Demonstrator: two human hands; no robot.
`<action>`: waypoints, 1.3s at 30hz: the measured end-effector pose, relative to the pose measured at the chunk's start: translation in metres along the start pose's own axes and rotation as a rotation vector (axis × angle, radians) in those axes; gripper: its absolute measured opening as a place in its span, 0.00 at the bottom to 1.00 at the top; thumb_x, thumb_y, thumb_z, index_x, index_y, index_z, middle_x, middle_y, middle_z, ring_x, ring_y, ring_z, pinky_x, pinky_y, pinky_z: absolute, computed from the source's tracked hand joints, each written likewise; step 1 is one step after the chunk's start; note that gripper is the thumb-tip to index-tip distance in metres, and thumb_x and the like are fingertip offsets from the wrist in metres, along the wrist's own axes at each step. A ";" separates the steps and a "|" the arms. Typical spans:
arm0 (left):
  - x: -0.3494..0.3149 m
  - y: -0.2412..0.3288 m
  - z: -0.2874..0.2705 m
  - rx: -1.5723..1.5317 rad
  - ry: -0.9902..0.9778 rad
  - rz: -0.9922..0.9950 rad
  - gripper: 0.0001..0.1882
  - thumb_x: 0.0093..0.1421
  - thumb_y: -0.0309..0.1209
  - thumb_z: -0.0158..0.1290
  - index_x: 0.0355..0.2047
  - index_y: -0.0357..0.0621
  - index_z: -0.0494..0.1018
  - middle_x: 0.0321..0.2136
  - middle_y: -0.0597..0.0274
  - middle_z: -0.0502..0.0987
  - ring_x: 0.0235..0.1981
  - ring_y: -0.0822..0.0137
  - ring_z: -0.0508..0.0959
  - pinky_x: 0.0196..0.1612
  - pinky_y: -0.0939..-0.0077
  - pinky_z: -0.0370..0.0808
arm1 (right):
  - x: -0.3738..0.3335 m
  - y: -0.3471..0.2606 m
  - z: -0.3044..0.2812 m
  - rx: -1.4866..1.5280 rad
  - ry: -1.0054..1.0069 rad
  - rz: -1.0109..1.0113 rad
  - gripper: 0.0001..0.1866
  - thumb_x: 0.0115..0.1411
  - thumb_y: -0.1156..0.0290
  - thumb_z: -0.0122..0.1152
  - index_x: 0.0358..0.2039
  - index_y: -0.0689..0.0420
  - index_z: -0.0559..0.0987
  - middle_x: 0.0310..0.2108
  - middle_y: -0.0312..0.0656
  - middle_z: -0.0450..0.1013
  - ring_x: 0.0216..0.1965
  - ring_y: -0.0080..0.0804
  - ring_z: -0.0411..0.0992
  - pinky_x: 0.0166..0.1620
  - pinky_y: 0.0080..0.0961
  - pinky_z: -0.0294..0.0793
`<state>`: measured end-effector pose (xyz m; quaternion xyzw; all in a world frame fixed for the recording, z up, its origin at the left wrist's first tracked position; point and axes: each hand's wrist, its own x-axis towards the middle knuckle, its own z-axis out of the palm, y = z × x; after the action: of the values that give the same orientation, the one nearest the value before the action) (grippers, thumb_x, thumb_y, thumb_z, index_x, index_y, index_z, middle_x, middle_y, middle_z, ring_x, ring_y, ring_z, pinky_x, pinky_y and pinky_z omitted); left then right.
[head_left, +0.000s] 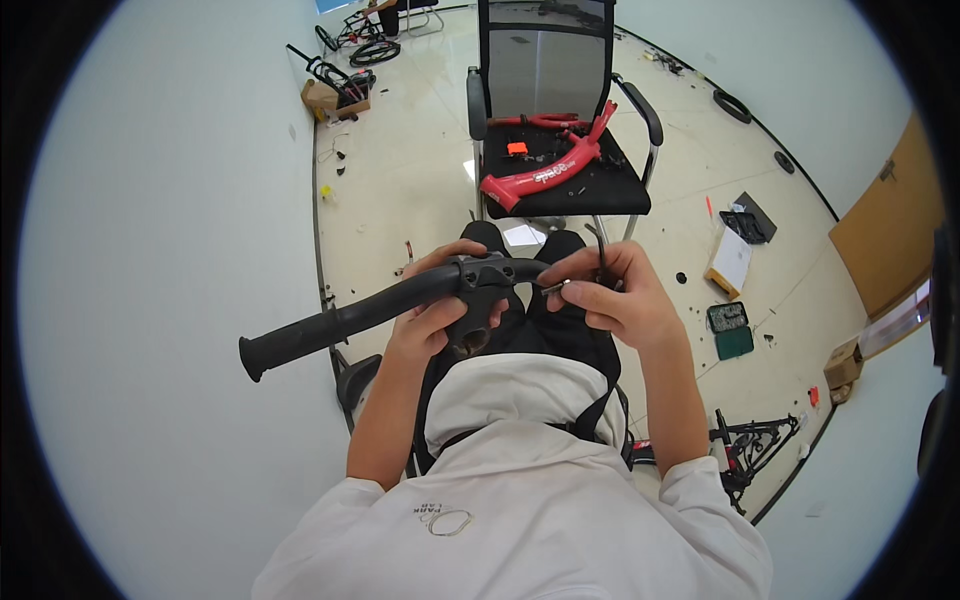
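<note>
The black chair seat (612, 198) carries red tubes (550, 178) — and something orange (517, 149).

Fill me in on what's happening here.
A seated person holds a curved black bicycle handlebar at its chunky black stem with the left hand. The right hand pinches a small silvery metal piece near the handlebar. Ahead, a red bicycle frame part lies on a black mesh-backed chair.

White fabric shirt (590, 520) with short, loose sleeves (697, 485), a small dark ring-shaped chest print (449, 522), and black fabric trousers (572, 338).
</note>
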<state>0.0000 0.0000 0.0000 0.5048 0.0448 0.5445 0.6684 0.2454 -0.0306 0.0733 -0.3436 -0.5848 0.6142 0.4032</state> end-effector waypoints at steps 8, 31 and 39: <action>0.004 0.005 0.006 0.125 -0.050 -0.035 0.32 0.52 0.34 0.63 0.54 0.29 0.68 0.37 0.48 0.80 0.32 0.60 0.83 0.36 0.70 0.81 | 0.028 -0.032 0.020 -0.254 -0.039 -0.183 0.09 0.57 0.72 0.68 0.34 0.64 0.80 0.25 0.39 0.80 0.20 0.10 0.67 0.22 0.10 0.60; 0.000 0.005 0.004 0.213 -0.070 -0.077 0.30 0.55 0.30 0.63 0.56 0.30 0.68 0.37 0.52 0.80 0.35 0.64 0.83 0.39 0.72 0.82 | 0.031 -0.040 0.025 -0.568 -0.076 -0.242 0.06 0.55 0.74 0.70 0.29 0.62 0.82 0.20 0.33 0.76 0.19 0.11 0.64 0.23 0.13 0.58; 0.003 0.018 0.011 0.352 -0.049 -0.093 0.30 0.54 0.28 0.63 0.56 0.31 0.69 0.35 0.53 0.81 0.34 0.66 0.83 0.39 0.75 0.80 | 0.035 -0.040 0.026 -0.669 -0.102 -0.223 0.10 0.57 0.69 0.69 0.28 0.64 0.80 0.16 0.36 0.71 0.18 0.17 0.64 0.23 0.18 0.62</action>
<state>-0.0047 -0.0064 0.0199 0.6243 0.1465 0.4843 0.5952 0.2103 -0.0112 0.1173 -0.3598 -0.8067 0.3574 0.3033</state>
